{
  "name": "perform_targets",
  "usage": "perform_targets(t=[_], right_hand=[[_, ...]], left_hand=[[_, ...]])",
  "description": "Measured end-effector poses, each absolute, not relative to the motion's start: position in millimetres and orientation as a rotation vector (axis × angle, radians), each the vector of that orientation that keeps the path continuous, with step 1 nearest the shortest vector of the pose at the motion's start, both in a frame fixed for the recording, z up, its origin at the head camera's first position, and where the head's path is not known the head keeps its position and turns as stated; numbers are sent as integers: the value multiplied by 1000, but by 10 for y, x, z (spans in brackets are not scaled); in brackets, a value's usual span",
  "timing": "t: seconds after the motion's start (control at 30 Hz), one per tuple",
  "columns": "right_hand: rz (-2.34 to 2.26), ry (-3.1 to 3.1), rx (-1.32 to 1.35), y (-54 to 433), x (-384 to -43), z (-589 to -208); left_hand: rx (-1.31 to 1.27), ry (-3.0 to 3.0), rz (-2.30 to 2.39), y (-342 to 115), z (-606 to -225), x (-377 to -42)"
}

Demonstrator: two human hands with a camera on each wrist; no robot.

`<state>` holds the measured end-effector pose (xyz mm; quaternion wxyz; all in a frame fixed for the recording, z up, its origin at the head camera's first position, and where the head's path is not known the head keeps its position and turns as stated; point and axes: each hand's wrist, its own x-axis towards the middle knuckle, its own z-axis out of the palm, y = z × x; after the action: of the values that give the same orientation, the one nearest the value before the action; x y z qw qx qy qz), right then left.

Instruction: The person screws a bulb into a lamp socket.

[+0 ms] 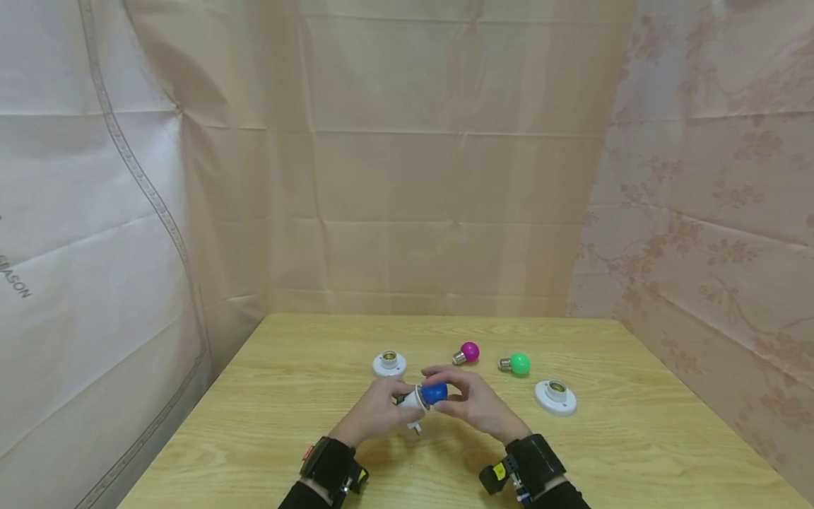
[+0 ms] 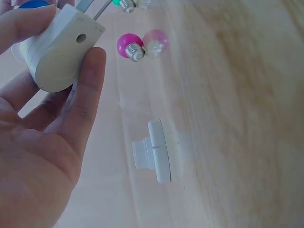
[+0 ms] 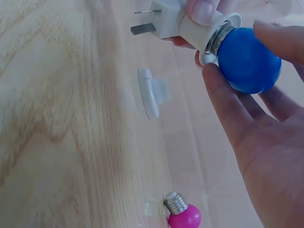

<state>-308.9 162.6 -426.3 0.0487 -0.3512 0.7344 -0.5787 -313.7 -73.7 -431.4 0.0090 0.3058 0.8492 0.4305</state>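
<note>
My left hand (image 1: 379,410) grips a white plug-in lamp socket (image 2: 64,52), its flat metal prongs (image 3: 143,29) sticking out to one side in the right wrist view. With the fingertips and thumb of my right hand (image 1: 473,401) I hold a blue bulb (image 3: 249,61) at the socket's mouth. Part of the bulb's silver screw base (image 3: 219,39) shows between the blue globe and the white rim. In the head view both hands are together over the near middle of the table (image 1: 305,452).
Behind the hands lie a magenta bulb (image 1: 470,352) and a green bulb (image 1: 520,364) on their sides. One round white lamp holder (image 1: 389,365) stands behind the left hand, another (image 1: 556,399) to the right. Hanging cloth (image 1: 407,177) encloses the table's back and sides.
</note>
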Motion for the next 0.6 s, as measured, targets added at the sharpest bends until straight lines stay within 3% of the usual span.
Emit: perform_targets(t=[0.6], right_hand=[[-1766, 2262, -1084, 1620, -3091, -4269]], left_hand=[[985, 2652, 1344, -740, -4316, -3141]])
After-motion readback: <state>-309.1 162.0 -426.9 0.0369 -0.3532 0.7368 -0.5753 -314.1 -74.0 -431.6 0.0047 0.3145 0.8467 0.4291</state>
